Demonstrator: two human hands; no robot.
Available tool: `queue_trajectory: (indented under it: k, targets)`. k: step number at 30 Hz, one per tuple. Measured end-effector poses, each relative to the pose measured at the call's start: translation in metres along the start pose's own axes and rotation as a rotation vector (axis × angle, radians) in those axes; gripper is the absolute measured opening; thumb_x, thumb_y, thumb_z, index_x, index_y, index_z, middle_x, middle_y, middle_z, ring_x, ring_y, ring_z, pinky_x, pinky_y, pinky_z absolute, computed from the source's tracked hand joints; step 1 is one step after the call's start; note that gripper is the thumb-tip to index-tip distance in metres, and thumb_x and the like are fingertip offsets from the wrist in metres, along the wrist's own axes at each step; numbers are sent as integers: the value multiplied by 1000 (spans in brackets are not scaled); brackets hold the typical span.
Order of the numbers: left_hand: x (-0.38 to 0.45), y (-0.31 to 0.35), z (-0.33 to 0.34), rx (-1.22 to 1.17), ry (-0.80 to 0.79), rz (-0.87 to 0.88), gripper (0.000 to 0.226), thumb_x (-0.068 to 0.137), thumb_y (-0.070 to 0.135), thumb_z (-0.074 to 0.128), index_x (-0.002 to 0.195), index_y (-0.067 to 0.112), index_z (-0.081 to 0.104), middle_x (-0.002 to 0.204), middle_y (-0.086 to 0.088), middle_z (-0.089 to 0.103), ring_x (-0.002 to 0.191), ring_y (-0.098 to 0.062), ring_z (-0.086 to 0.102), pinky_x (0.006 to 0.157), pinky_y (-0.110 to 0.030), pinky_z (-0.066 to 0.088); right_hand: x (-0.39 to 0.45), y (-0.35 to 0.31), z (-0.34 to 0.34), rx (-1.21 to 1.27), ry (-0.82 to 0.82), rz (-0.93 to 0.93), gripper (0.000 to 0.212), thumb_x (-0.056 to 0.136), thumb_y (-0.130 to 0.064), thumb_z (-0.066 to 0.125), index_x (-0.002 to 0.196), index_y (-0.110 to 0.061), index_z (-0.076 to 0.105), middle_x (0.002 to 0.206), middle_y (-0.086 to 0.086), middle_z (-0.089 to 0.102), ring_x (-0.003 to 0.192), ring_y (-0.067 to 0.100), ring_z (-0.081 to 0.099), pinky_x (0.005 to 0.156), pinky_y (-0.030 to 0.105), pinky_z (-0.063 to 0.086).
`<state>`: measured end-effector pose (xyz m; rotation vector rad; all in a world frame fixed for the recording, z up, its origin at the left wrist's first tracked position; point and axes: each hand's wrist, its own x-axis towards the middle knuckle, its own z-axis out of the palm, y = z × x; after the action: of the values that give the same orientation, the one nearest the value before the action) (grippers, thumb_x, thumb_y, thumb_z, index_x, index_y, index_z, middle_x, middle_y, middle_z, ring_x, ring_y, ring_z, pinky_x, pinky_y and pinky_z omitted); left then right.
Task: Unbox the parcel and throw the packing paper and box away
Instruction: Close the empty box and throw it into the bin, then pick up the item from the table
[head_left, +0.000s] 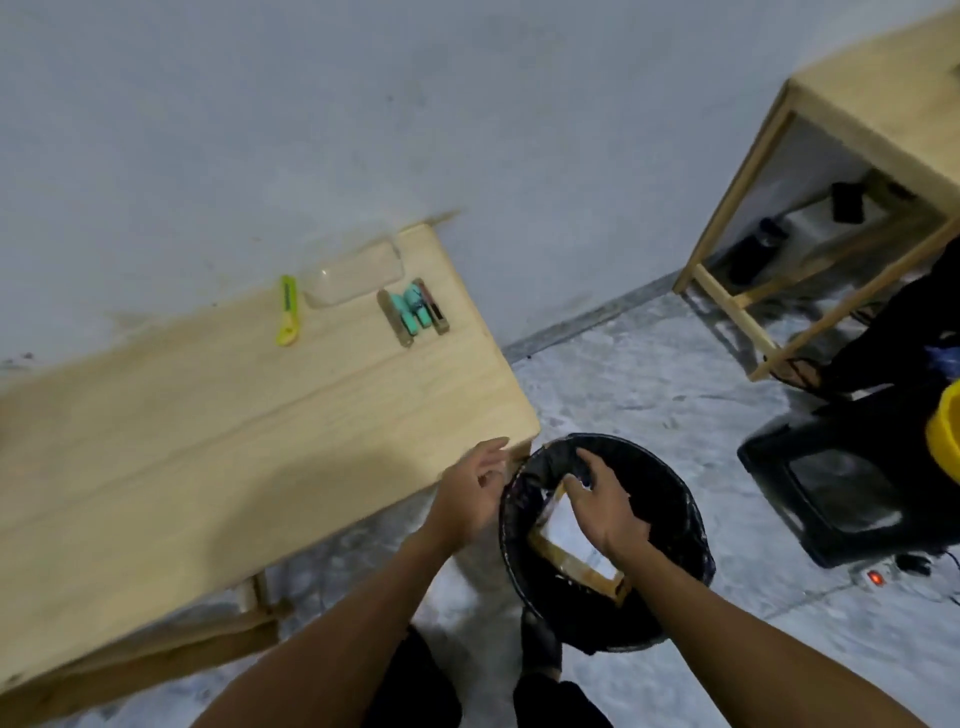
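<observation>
The room is dim and flat-lit, with a cool grey cast on the wall (363, 104) and floor (649, 374). A soft shadow lies across the near part of the tabletop (182, 415), and it is darker still under the second table (883, 93) at the right. Motion blur smears everything: the left hand (470, 496) and the tabletop's edges are soft. The wide lens bends and tilts straight lines. A small red light (876, 577) glows on the floor.
</observation>
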<state>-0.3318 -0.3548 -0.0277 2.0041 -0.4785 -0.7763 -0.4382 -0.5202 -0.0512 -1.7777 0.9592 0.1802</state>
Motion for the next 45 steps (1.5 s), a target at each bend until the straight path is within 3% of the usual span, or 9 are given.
queue_trajectory:
  k: [2,5,9,14,17,22,28,33,45]
  targets:
    - [-2,-1,-29,13,152,21,34,97,9,50,129,21,56,118,-3,67,107,-14,65,89,-22,51,8,-32,12,-39,-27,-101,50,97,-35,51,144,-20,40,145,6,44,130,29,46,105,45,41]
    - [-3,-13,-76,41,295,24,36,96,8,47,128,20,57,120,0,67,111,-13,64,88,-17,49,21,-75,34,-105,2,-267,45,96,-35,50,138,-20,46,139,6,49,127,28,47,101,48,43]
    - [5,-50,-140,201,514,13,43,89,3,53,131,8,55,134,-12,59,126,-26,54,103,-25,38,45,-125,65,-368,191,-418,42,95,-31,50,136,-22,48,143,6,46,135,26,38,110,46,29]
    - [29,-101,-216,386,662,-150,61,83,27,44,139,5,47,144,-21,47,135,-39,43,110,-46,36,85,-193,114,-378,131,-394,59,92,-38,52,147,-25,33,155,12,29,144,29,22,114,48,23]
    - [49,-122,-250,452,659,-274,71,86,41,39,147,6,36,154,-20,33,143,-40,29,114,-51,26,115,-226,136,-494,168,-381,74,87,-49,56,151,-30,22,156,16,25,143,34,23,112,51,26]
    - [81,-145,-283,563,573,-405,73,96,54,37,155,17,14,164,-3,5,151,-25,-1,121,-50,-3,158,-255,157,-613,184,-331,85,83,-62,56,151,-28,17,159,14,18,145,35,17,113,53,23]
    - [94,-152,-295,797,593,-311,73,92,58,30,150,13,29,160,-10,25,148,-35,19,116,-59,14,177,-261,171,-739,226,-360,71,83,-57,58,142,-29,32,141,9,38,128,32,35,101,47,33]
    - [94,-148,-294,801,602,-339,72,92,58,30,150,14,27,160,-8,25,149,-32,16,117,-57,11,174,-257,171,-790,207,-414,56,79,-54,56,126,-26,48,125,9,46,113,30,41,93,44,41]
    - [93,-144,-294,774,615,-345,72,93,58,29,151,15,27,161,-6,24,150,-29,14,119,-56,10,164,-243,157,-936,79,-649,36,77,-38,69,105,-19,57,132,14,42,102,31,53,81,43,53]
